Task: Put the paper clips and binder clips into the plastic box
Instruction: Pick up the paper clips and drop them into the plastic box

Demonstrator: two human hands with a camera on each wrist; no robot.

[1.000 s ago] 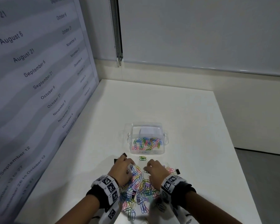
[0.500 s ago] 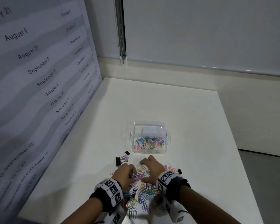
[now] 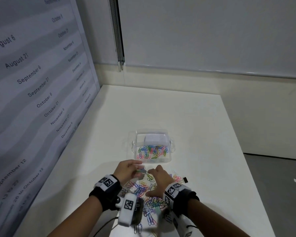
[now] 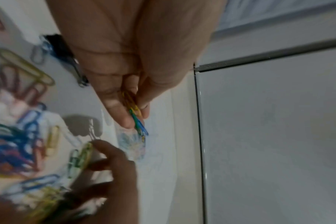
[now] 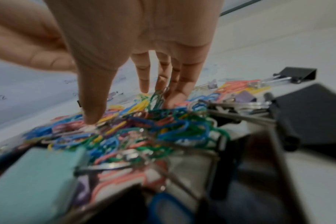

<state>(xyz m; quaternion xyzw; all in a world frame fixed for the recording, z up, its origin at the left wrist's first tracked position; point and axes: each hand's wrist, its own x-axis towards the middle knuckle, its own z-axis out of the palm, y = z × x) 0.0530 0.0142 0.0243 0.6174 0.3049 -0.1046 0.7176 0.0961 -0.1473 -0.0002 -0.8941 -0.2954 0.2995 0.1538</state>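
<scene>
- Left hand [image 3: 126,170] raised just short of the plastic box [image 3: 168,146], thumb and fingertips pinching a small bunch of paper clips [image 4: 135,115] — yellow, green, blue ends stick out past the fingertips in the left wrist view.
- Black binder clip [image 4: 57,45] lies on the table behind the left hand in that same view, silver handles folded out.
- Loose pile of coloured paper clips [image 3: 143,190] spread on the white table [image 3: 195,120] between the two wrists, running back toward the person.
- Right hand [image 3: 158,178] palm-down over the pile, fingers splayed and mostly straight; index tip [image 5: 91,116] pressed onto the clips, other fingertips down among them. Nothing gripped.
- Right wrist view, near the camera: a teal binder clip [image 5: 34,178] and a big black binder clip [image 5: 307,115], both blurred, sit at the near edge of the pile.
- Plastic box is clear, lid off, standing just beyond the hands; a layer of coloured paper clips [image 3: 152,151] already covers its floor.
- Small black binder clip [image 3: 184,180] on the table to the right of the right hand, beside a few pink clips [image 3: 176,177].
- Left wall panel [image 3: 32,82] shows printed month dates.
</scene>
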